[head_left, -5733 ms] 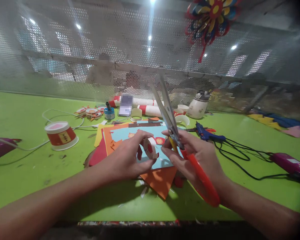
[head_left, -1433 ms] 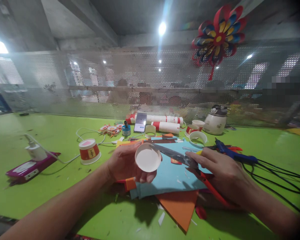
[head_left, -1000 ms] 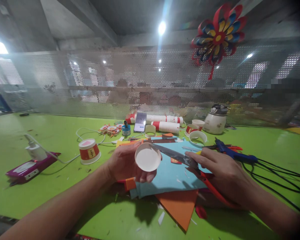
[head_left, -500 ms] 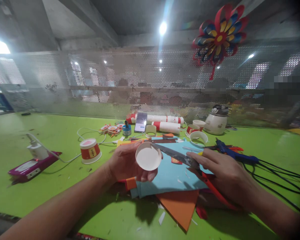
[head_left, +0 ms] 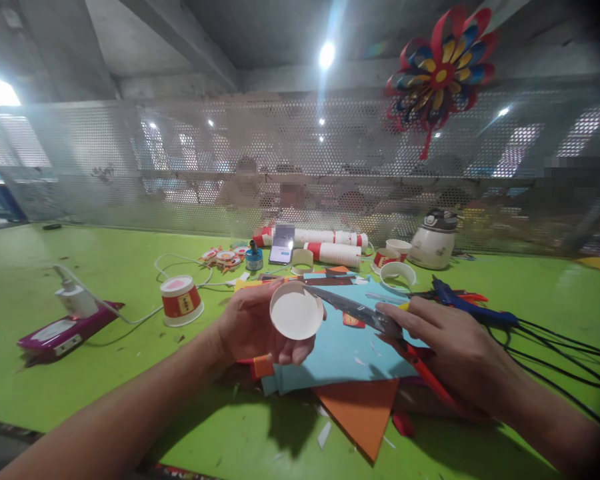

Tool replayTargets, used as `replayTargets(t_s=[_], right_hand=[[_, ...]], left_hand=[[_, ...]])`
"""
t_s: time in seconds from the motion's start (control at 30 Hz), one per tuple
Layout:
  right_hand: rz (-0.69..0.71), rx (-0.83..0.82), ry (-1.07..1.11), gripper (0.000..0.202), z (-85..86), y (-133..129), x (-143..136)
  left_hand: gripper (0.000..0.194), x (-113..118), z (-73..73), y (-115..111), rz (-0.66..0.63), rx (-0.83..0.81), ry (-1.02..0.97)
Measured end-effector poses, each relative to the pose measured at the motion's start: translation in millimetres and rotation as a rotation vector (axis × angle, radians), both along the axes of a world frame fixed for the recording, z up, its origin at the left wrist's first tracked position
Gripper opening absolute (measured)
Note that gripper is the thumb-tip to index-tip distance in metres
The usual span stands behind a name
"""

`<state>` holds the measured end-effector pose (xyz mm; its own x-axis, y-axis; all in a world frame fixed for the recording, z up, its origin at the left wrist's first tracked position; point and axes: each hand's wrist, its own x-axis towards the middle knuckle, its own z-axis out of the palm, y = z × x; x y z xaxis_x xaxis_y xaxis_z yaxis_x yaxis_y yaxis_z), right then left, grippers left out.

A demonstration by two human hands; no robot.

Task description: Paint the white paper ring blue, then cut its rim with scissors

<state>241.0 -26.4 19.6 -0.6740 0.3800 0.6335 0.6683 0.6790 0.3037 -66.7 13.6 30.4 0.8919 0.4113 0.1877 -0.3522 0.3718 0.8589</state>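
My left hand [head_left: 260, 317] is closed round a shallow white paper cup bottom [head_left: 297, 311], its round face turned toward me. In my right hand [head_left: 447, 340] are scissors [head_left: 425, 373] with red handles and dark blades. The blade tips lie against the upper right rim of the cup bottom; whether they grip the rim I cannot tell. Beneath both hands lie sheets of light blue paper [head_left: 310, 367], with an orange sheet [head_left: 363, 413] sticking out at the front. A small red paper piece [head_left: 353, 321] rests on the blue sheets under the blades.
To the left stand a red and white paper cup [head_left: 181, 303] and a purple power strip [head_left: 67, 330] with a white cable. A blue glue gun [head_left: 473, 308] with black cord lies right. Behind are a phone [head_left: 282, 245], an ink bottle [head_left: 254, 257], cut cup rings [head_left: 398, 276] and a jug [head_left: 433, 241].
Both hands stay nearly in place. The cup bottom and the scissors have shifted only very slightly.
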Motion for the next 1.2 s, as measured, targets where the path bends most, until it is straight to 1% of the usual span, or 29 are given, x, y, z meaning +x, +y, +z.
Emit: replayTargets(t_s=[0.23,0.4,0.57,0.63,0.7,0.8,0.9,0.93,1.0,1.03,1.13,1.17,1.2], right_hand=[[0.0,-0.003,-0.002,0.036,-1.9,5.0,4.2],[-0.01,-0.011,0.018,0.032,-3.8,7.5,7.9],[-0.018,0.024,-0.02,0.033,2.5,6.1,12.6],[-0.046,0.063,0.014,0.032,6.7,5.6,15.2],[-0.086,0.092,0.103,0.03,10.0,5.5,17.2],[-0.117,0.068,0.175,0.029,10.4,6.2,17.2],[-0.106,-0.034,0.192,0.032,5.8,7.6,12.6],[-0.098,-0.082,0.233,0.032,4.1,8.1,10.2],[-0.101,-0.192,0.371,0.031,1.9,7.8,4.6],[-0.13,-0.252,0.457,0.031,2.0,6.7,1.4],[-0.255,-0.462,0.667,0.038,8.2,-2.0,-10.4],[-0.243,-0.557,0.678,0.038,11.8,-6.4,-15.3],[-0.199,-0.626,0.702,0.038,15.7,-11.0,-20.6]], left_hand=[[0.055,-3.0,-2.7,4.1,0.01,-0.016,0.032],[0.059,-2.8,-5.9,5.2,0.054,0.027,0.062],[0.06,-3.2,-6.6,7.6,0.064,0.065,0.094],[0.059,-3.7,-5.0,8.3,0.071,0.064,0.098],[0.058,-3.8,-2.7,8.3,0.111,0.067,0.097],[0.055,-3.9,0.6,7.7,0.18,0.099,0.092],[0.052,-4.4,2.0,8.7,0.249,0.153,0.109],[0.05,-4.5,1.7,9.6,0.283,0.183,0.125],[0.046,-3.9,-0.4,11.7,0.36,0.277,0.172],[0.045,-3.0,-2.1,12.6,0.395,0.339,0.208],[0.044,3.0,-7.7,12.2,0.494,0.531,0.338],[0.044,5.9,-9.3,10.8,0.525,0.589,0.385],[0.043,8.9,-10.6,9.0,0.558,0.644,0.424]])
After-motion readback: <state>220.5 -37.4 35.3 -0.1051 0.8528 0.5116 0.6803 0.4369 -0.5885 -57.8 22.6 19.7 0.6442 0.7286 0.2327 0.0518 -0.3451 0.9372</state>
